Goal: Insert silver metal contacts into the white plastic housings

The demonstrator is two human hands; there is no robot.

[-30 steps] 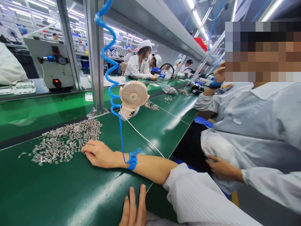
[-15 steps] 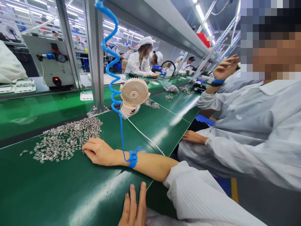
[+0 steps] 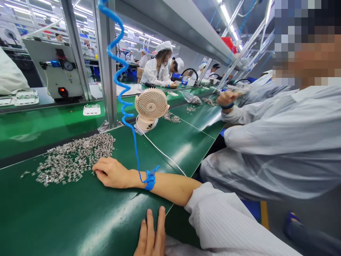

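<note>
My right hand (image 3: 112, 173) rests on the green tabletop (image 3: 53, 217), its fingers curled and closed at the near right edge of a heap of small silvery metal parts (image 3: 71, 160). One tiny bit shows by the fingertips; whether it is held I cannot tell. Around the wrist is a blue wrist strap (image 3: 150, 179), joined to a coiled blue cord (image 3: 119, 81) hanging from above. At the bottom of the view my left hand (image 3: 151, 234) lies on the table, fingers stretched out, with no object in it. Its lower part is cut off by the frame.
A beige fan (image 3: 151, 106) with a white cable (image 3: 165, 154) stands beyond my right arm, near a metal post (image 3: 108, 71). Farther back are smaller part piles (image 3: 173, 117) and a plastic bag (image 3: 193, 98). A co-worker (image 3: 266, 149) sits close on the right.
My hands stay almost where they were. The co-worker's raised hand has come down toward the table, and their other hand is hidden from view. The coiled cord has swung left.
</note>
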